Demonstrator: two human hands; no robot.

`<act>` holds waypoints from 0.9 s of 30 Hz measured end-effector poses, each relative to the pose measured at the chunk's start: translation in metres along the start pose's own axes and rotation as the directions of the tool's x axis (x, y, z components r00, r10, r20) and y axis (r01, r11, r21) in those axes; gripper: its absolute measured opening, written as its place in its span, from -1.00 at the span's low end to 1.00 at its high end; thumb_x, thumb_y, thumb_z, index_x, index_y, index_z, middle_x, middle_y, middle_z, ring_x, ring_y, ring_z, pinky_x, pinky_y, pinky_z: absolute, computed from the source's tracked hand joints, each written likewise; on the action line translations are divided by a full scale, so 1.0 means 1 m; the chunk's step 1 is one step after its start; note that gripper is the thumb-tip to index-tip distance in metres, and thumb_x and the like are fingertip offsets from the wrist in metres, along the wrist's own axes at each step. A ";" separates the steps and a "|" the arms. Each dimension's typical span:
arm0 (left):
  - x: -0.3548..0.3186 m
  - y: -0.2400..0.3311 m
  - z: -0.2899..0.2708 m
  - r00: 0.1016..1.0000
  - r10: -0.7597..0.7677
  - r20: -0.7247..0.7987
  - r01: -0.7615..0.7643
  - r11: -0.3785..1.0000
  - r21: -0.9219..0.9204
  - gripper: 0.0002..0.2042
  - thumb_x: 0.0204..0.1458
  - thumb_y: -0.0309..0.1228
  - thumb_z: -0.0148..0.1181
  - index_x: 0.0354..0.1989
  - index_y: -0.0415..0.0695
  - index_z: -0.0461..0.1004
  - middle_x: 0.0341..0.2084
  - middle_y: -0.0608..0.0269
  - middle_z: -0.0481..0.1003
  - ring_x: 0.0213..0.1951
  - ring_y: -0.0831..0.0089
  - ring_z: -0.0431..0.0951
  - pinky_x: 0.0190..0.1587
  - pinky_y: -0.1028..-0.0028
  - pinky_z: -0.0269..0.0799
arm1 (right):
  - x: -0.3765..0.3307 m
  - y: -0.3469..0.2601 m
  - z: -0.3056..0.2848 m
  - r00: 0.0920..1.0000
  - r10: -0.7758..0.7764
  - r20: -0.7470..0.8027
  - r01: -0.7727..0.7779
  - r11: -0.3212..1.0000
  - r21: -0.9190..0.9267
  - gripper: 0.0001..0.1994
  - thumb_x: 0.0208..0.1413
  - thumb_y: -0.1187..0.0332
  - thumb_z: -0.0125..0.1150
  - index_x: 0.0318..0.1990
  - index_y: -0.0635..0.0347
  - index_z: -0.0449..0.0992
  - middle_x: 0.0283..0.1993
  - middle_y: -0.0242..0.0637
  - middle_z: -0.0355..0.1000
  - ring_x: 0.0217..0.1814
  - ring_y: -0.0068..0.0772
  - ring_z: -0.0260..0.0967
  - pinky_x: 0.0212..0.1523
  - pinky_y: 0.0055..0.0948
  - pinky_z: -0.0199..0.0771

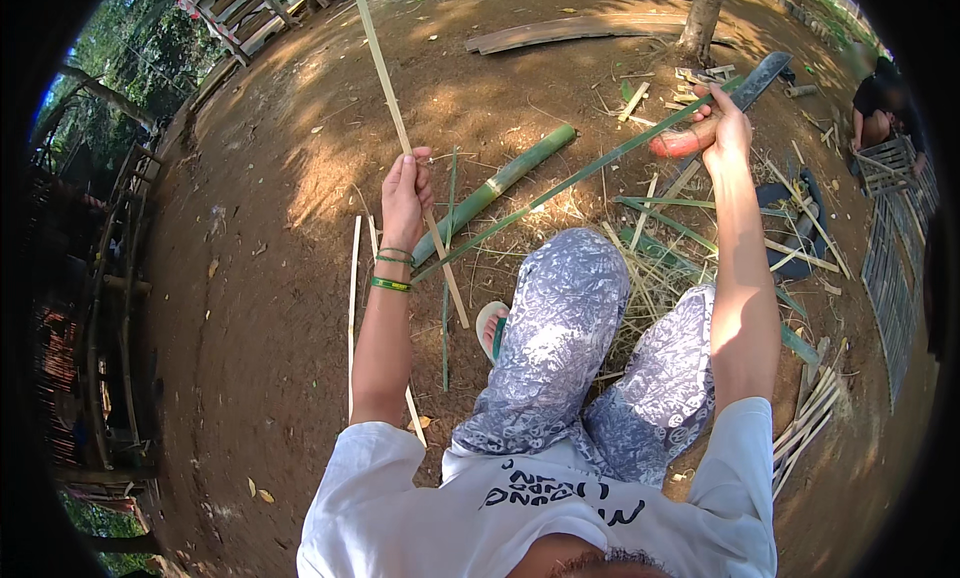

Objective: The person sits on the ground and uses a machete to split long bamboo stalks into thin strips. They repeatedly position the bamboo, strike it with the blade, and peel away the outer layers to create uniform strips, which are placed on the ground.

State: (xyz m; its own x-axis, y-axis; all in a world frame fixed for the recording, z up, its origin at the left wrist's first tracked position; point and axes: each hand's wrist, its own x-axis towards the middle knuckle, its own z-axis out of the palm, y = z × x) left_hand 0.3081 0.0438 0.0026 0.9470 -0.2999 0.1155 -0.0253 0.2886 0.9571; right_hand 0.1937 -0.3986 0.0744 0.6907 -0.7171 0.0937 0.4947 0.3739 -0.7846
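Dappled sunlight, sharp shadows, fisheye-bent dark rim

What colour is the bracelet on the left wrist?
Bright green bracelet, clearest in the head view.

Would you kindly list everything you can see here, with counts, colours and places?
pale strip: one, tan, held upright in the left hand
green strip: one, green, running from below the left hand up to the right hand
knife: one, dark blade with reddish handle, in the right hand
bamboo pole: one, green, on the ground ahead of the knees
offcuts: many, green and tan, scattered on the ground to the right
split slats: a bundle, tan, at lower right
woven panels: several, grey, far right
sandal: one, pale, by the left knee
ground: brown bare earth
left hand: closed grip, green bracelets at the wrist
right hand: closed grip
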 end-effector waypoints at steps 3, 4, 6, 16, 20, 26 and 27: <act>0.009 0.032 -0.023 0.998 0.040 -0.043 -0.045 0.989 -0.140 -0.63 0.42 -0.23 -0.24 0.07 -0.21 0.44 -0.56 0.51 0.11 -0.57 0.69 0.06 -0.52 0.61 0.06 | 0.004 0.008 0.002 0.999 0.015 -0.037 -0.014 0.999 0.038 -0.81 0.23 0.47 0.16 -0.07 0.35 0.37 -0.27 -0.07 0.55 -0.48 -0.56 0.32 -0.49 -0.51 0.43; 0.011 0.040 -0.033 0.997 0.079 0.017 -0.072 0.965 -0.254 -0.58 0.42 -0.21 -0.26 0.12 -0.26 0.43 -0.55 0.49 0.14 -0.54 0.66 0.10 -0.47 0.59 0.10 | 0.005 0.010 0.001 0.999 0.031 -0.040 -0.028 0.998 0.057 -0.80 0.23 0.47 0.16 -0.06 0.36 0.36 -0.28 -0.08 0.54 -0.48 -0.56 0.32 -0.49 -0.51 0.43; 0.012 0.055 -0.035 0.994 0.112 -0.005 -0.109 0.954 -0.278 -0.57 0.41 -0.21 -0.26 0.13 -0.28 0.42 -0.54 0.48 0.16 -0.52 0.64 0.13 -0.44 0.58 0.14 | 0.010 0.015 0.001 0.998 0.054 -0.045 -0.050 0.995 0.081 -0.77 0.24 0.47 0.15 -0.03 0.36 0.33 -0.21 -0.07 0.56 -0.47 -0.56 0.32 -0.49 -0.51 0.43; -0.015 0.122 0.002 0.913 0.387 -0.130 -0.368 0.918 0.147 -0.69 0.35 -0.36 -0.03 0.14 -0.26 0.42 -0.47 0.41 0.32 -0.56 0.64 0.23 -0.49 0.57 0.19 | -0.016 0.043 0.042 0.959 -0.284 -0.005 0.239 0.817 -0.525 -0.56 0.21 0.36 0.25 0.17 0.45 0.38 -0.36 -0.19 0.52 -0.65 -0.52 0.39 -0.70 -0.48 0.38; -0.027 0.127 0.017 0.958 0.285 0.032 -0.286 0.957 0.038 -0.65 0.36 -0.36 -0.07 0.22 -0.28 0.37 -0.48 0.42 0.32 -0.54 0.66 0.23 -0.48 0.60 0.16 | -0.043 0.043 0.065 0.956 -0.236 0.175 0.293 0.806 -0.514 -0.52 0.21 0.32 0.26 0.21 0.39 0.38 -0.23 -0.15 0.59 -0.67 -0.59 0.37 -0.70 -0.52 0.35; -0.049 0.121 0.073 0.923 0.061 0.380 0.044 0.964 -0.263 -0.59 0.37 -0.37 -0.17 0.28 -0.35 0.26 -0.42 0.40 0.31 -0.49 0.68 0.20 -0.45 0.62 0.13 | -0.095 0.016 0.106 0.885 -0.115 0.450 0.280 0.906 -0.318 -0.59 0.21 0.30 0.30 0.13 0.36 0.45 -0.14 -0.15 0.62 -0.69 -0.68 0.31 -0.70 -0.60 0.31; -0.054 0.115 0.082 0.899 0.007 0.438 0.126 0.953 -0.274 -0.59 0.37 -0.37 -0.17 0.28 -0.36 0.26 -0.41 0.40 0.31 -0.50 0.67 0.20 -0.45 0.61 0.13 | -0.109 0.010 0.116 0.875 -0.095 0.474 0.280 0.900 -0.335 -0.56 0.20 0.24 0.30 0.13 0.34 0.44 -0.07 -0.10 0.61 -0.67 -0.69 0.28 -0.66 -0.63 0.32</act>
State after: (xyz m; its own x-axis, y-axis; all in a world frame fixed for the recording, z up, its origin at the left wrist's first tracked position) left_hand 0.2281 0.0187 0.1286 0.7106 -0.6660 0.2269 0.1831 0.4864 0.8543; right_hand 0.1840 -0.2483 0.1276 0.8076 -0.3841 0.4474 0.4611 -0.0615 -0.8852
